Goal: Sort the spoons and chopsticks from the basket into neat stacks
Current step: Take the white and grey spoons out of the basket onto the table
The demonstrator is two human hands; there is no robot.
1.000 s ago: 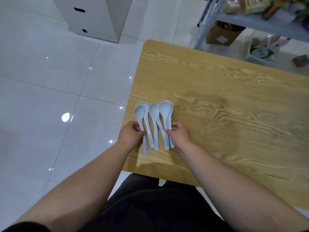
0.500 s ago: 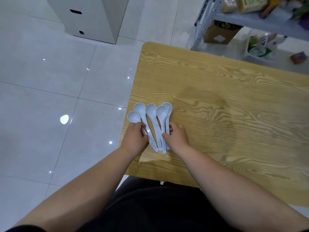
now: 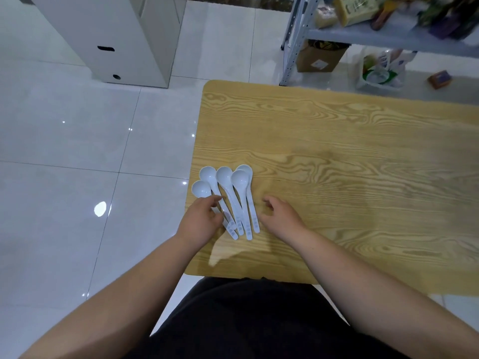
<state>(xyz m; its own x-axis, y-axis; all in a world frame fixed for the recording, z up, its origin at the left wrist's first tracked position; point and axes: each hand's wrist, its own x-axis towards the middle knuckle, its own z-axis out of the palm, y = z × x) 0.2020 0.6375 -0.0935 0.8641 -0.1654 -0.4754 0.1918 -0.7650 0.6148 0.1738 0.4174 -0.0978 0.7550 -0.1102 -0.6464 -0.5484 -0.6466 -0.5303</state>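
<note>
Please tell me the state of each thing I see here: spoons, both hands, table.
Spoons: five, lying bowl-up on the table, fanned out, not stacked.
Left hand: over the leftmost handles, fingers bent; grip unclear.
Right hand: beside the spoons, apart from them, loosely curled, holding nothing.
Table: bears the spoons near its left edge.

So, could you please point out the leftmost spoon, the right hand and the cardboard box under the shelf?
leftmost spoon (image 3: 201, 189): head view, on its bowl.
right hand (image 3: 281, 215): head view, on its back.
cardboard box (image 3: 320, 59): head view, on its front face.
</note>
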